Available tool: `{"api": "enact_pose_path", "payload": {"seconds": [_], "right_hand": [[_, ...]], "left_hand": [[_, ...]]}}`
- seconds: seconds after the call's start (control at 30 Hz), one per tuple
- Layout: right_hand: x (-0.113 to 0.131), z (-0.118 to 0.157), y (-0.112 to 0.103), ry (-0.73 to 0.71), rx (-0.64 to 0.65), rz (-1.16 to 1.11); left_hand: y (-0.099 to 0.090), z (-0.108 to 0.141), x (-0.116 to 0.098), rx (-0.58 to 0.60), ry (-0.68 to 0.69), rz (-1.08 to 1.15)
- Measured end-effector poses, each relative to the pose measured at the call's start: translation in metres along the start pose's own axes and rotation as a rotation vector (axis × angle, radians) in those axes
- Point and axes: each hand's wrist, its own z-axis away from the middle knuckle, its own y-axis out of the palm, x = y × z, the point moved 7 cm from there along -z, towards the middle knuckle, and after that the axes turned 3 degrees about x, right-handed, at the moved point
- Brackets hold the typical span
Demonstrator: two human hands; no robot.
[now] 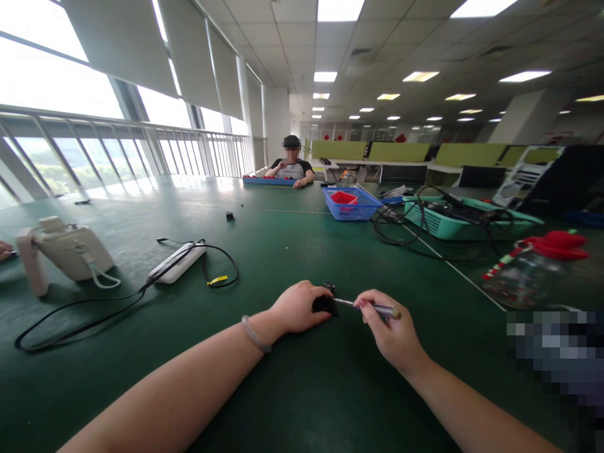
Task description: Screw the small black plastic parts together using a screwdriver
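My left hand [302, 306] rests on the green table [283, 390], its fingers and thumb closed round a small black part [324, 304]. Between the fingers of my right hand [387, 327] is a screwdriver [384, 310] with a metallic handle, held nearly level. Its thin shaft points left, and the tip reaches the black part; the exact contact is too small to tell. Just beyond my left fingertips lie some tiny dark pieces [329, 287].
A white power bank [178, 264] with a black cable and a beige bag [75, 251] lie left. Blue [353, 211] and teal [434, 224] baskets stand back right, near a red-lidded jar [533, 274]. A person [291, 168] sits at the far end.
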Motion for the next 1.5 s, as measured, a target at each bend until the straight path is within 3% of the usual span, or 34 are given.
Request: {"api": "enact_pose_path", "payload": {"seconds": [0.23, 0.43, 0.6, 0.77, 0.97, 1.23, 1.5], "right_hand": [[-0.005, -0.003, 0.012, 0.061, 0.063, 0.038], [-0.007, -0.002, 0.014, 0.031, 0.098, -0.014], [-0.01, -0.001, -0.005, 0.02, -0.061, -0.231], [-0.03, -0.004, -0.02, 0.133, -0.226, -0.267], [-0.055, -0.009, -0.005, 0.299, -0.079, -0.126], [-0.051, -0.008, 0.003, 0.296, 0.011, -0.11], [-0.056, -0.01, 0.008, 0.272, 0.021, -0.102]], "left_hand": [[-0.001, 0.0, -0.007, -0.023, 0.093, 0.018], [-0.004, 0.002, -0.011, -0.084, 0.152, 0.047], [-0.009, 0.003, -0.01, -0.143, 0.144, 0.055], [-0.013, 0.003, 0.001, -0.238, -0.023, -0.112], [-0.002, 0.002, 0.007, -0.099, -0.133, -0.353], [0.009, 0.002, 0.006, 0.033, -0.109, -0.345], [0.0, 0.004, -0.004, -0.132, -0.091, -0.087]]}}
